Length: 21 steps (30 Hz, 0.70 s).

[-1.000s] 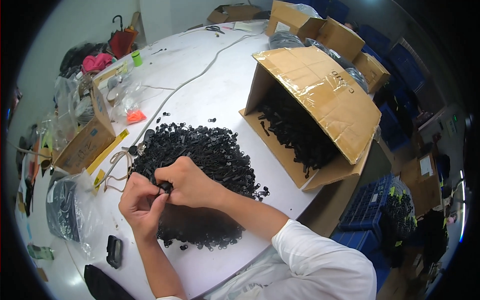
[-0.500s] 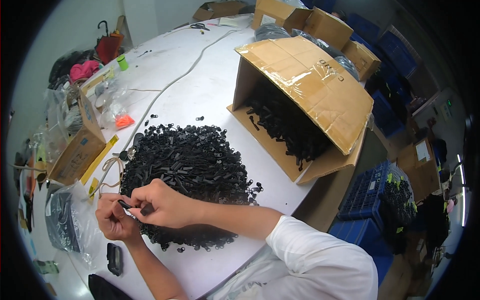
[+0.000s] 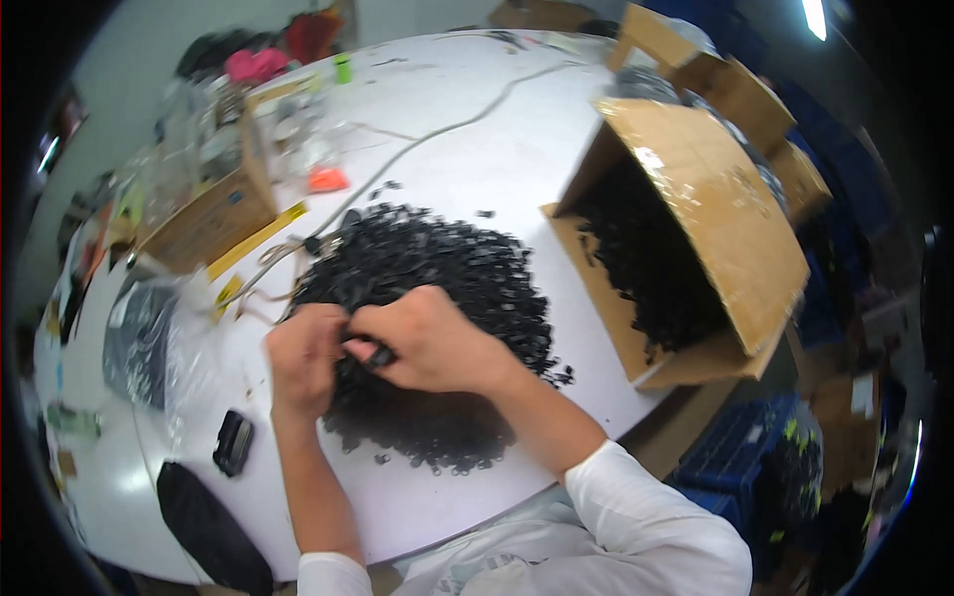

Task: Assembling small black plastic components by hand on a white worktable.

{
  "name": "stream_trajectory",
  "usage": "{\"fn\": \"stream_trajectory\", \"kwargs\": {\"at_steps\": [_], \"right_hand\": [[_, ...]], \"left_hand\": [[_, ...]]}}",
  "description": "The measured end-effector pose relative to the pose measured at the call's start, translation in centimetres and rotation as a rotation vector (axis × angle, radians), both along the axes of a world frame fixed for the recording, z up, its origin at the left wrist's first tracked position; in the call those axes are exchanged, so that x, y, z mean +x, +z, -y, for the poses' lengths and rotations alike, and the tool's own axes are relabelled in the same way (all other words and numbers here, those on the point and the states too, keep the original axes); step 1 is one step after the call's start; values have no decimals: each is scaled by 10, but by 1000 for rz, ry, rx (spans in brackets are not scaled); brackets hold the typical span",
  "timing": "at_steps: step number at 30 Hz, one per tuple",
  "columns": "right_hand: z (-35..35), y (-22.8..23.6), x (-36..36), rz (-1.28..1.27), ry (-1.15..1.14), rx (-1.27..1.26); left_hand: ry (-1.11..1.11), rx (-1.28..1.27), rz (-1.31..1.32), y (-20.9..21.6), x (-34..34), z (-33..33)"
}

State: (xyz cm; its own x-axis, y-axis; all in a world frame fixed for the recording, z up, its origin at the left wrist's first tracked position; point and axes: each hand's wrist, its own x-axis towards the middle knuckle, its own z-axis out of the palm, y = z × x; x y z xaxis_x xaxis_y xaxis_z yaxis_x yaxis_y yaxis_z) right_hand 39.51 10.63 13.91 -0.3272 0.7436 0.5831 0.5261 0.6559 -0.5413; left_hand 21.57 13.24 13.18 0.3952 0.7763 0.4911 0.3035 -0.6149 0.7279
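A wide heap of small black zipper pulls [image 3: 447, 263] lies on the white table, and my two hands meet over its near left part. My right hand [image 3: 427, 338] is closed, and a small black zipper pull [image 3: 380, 355] sticks out between its fingers. Closed in a pinch, my left hand [image 3: 303, 360] touches the right fingertips. A dark bit shows where the fingertips meet, but blur and the fingers hide what the left hand holds.
An open cardboard box [image 3: 711, 199] lies on its side at the right, with more black pieces inside. Left are a bagged dark bundle [image 3: 139, 343], a small black case [image 3: 234, 443], a dark pouch [image 3: 214, 526] and a carton [image 3: 214, 223]. A grey cable [image 3: 427, 136] crosses the table.
The view has shifted, so the table and heap sit further right and higher. Both hands stay together, now more over the heap, and the left forearm is more upright.
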Motion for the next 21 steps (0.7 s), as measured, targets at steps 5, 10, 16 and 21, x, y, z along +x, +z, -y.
{"fn": "stream_trajectory", "kwargs": {"at_steps": [5,10,16,21], "right_hand": [[-1,7,3,92,114,29],[1,7,3,60,167,-59],[23,-4,107,-357,-27,-317],[70,-82,244,-1950,-728,148]], "left_hand": [[-171,123,-58,6,-21,-9],[-103,125,-36,6,-41,-14],[134,-403,-336,10,-65,-23],[227,-352,-581,-5,-70,-30]]}}
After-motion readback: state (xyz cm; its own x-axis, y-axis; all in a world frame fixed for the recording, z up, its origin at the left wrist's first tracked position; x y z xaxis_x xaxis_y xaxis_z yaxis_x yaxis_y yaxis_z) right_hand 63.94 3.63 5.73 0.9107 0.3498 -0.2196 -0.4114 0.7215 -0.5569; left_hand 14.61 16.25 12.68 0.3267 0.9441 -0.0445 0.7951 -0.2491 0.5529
